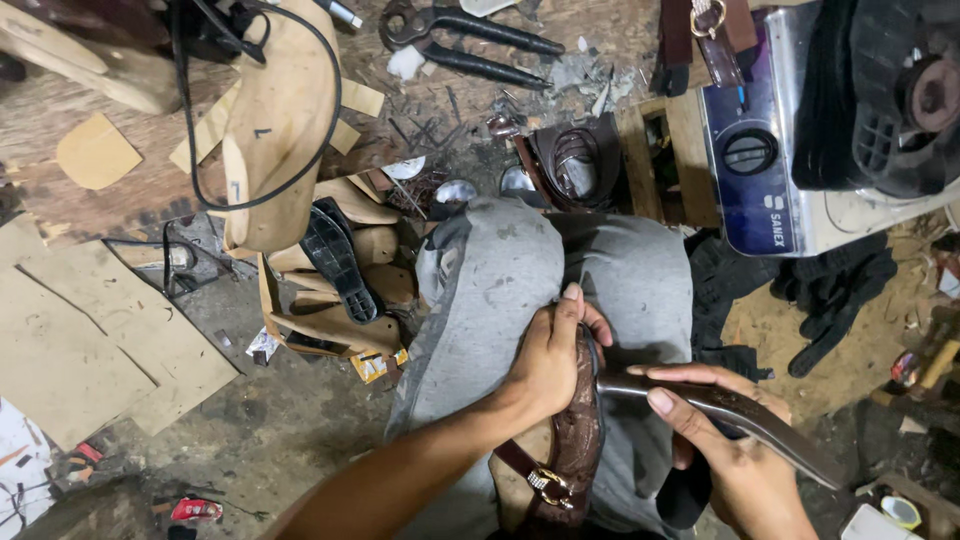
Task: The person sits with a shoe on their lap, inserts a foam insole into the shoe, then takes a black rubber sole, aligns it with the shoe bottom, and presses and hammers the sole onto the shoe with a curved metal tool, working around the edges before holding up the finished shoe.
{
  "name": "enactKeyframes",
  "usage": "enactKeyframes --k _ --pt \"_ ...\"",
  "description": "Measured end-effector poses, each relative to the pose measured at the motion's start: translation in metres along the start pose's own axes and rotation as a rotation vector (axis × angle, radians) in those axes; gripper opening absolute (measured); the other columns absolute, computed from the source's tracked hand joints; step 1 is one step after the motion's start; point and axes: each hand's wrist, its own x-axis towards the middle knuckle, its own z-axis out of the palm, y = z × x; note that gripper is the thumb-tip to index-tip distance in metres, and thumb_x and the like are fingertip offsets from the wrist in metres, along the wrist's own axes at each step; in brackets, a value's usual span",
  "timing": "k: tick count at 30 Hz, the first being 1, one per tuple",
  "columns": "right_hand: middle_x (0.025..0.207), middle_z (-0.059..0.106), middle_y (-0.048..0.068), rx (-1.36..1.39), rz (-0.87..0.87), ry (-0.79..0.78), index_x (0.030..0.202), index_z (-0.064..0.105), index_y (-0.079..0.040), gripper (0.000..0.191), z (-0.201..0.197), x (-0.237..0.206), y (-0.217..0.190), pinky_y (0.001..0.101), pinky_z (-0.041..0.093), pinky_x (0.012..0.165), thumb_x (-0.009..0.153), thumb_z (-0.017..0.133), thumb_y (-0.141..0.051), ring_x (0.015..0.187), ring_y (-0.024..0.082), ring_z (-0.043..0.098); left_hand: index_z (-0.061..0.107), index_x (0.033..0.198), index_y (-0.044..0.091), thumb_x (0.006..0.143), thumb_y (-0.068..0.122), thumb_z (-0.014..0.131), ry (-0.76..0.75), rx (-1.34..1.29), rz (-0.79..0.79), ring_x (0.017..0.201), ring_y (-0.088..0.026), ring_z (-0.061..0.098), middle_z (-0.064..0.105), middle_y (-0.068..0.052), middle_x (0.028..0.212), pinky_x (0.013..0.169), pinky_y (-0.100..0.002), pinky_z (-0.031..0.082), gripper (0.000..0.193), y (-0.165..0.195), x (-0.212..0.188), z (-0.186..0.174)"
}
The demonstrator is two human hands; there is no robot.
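Right now the brown sandal (575, 440) sits low in the centre of the frame, lying across the person's lap on the grey trousers (520, 290), its patterned upper facing up and a gold buckle (548, 485) showing on a strap at the bottom edge. The left hand (548, 355) comes in from the lower left and is clamped over the top of the sandal, fingers curled round its edge, thumb pointing up toward the knee. Just beside it, at lower right, the right hand (735, 450) is closed around the dark handle of a metal tool (720, 405); the tool's tip meets the sandal right under the left hand's fingers, while the handle runs out toward the right edge. Whether the tip is pressing in or only touching, I cannot tell.

Moving outward: left of the knee stands a heap of tan shoe lasts and soles (340, 290), with a black ridged sole (335, 260) leaning among them. A black cable (330, 90) loops over a pale wooden form in the upper left. Flat cardboard sheets (90, 340) lie on the floor at far left. Along the top centre, black pincers (470, 35) rest on the scarred wooden surface (60, 190). In the upper right sits a blue and white appliance with a round dial (750, 150), and dark cloth (830, 285) is bunched below it.
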Motion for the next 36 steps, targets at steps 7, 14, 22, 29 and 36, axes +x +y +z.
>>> enactKeyframes --k 7,14,22,29,36 --pt "0.066 0.074 0.008 -0.203 0.081 -0.064 0.103 0.082 -0.005 0.028 -0.005 0.024 -0.022 0.0282 0.046 0.042 0.079 0.081 -0.018 0.044 0.014 0.056 0.068 0.078 0.003 0.112 0.042 0.022 0.027 0.157 0.081 0.060 -0.018 0.055 0.060 -0.007 0.063 0.064 -0.031 0.047 0.069 0.009 -0.004 -0.001" --pt "0.052 0.070 0.007 -0.338 -0.039 -0.180 0.106 0.082 -0.012 0.031 -0.009 0.044 -0.034 0.0294 0.044 0.037 0.076 0.083 -0.021 0.037 0.012 0.055 0.068 0.081 0.001 0.111 0.040 0.020 -0.064 0.060 -0.025 0.054 -0.022 0.063 0.064 -0.012 0.060 0.064 -0.032 0.054 0.069 0.019 -0.007 -0.002" --pt "0.079 0.079 0.005 -0.477 -0.493 -0.606 0.101 0.081 -0.012 0.023 -0.013 0.092 -0.045 0.0289 0.056 0.052 0.081 0.085 -0.022 0.058 0.012 0.070 0.064 0.090 0.001 0.110 0.041 0.028 0.013 0.029 -0.111 0.053 -0.023 0.063 0.064 -0.013 0.063 0.058 -0.035 0.053 0.058 -0.001 -0.005 0.002" --pt "0.083 0.079 0.002 -0.512 -0.588 -0.454 0.101 0.083 -0.013 0.024 -0.029 0.044 -0.099 0.0287 0.057 0.058 0.078 0.082 -0.021 0.065 0.013 0.073 0.062 0.091 -0.002 0.113 0.047 0.024 -0.095 -0.125 -0.009 0.051 -0.022 0.061 0.064 -0.013 0.065 0.054 -0.036 0.054 0.066 -0.021 -0.006 -0.001" --pt "0.069 0.076 0.010 -0.340 -0.473 -0.298 0.097 0.079 -0.003 0.023 -0.010 0.027 -0.050 0.0287 0.047 0.044 0.077 0.081 -0.015 0.049 0.017 0.062 0.062 0.105 0.001 0.111 0.051 0.025 -0.095 -0.131 -0.083 0.056 -0.020 0.064 0.065 -0.013 0.070 0.057 -0.034 0.054 0.062 -0.001 -0.018 -0.006"
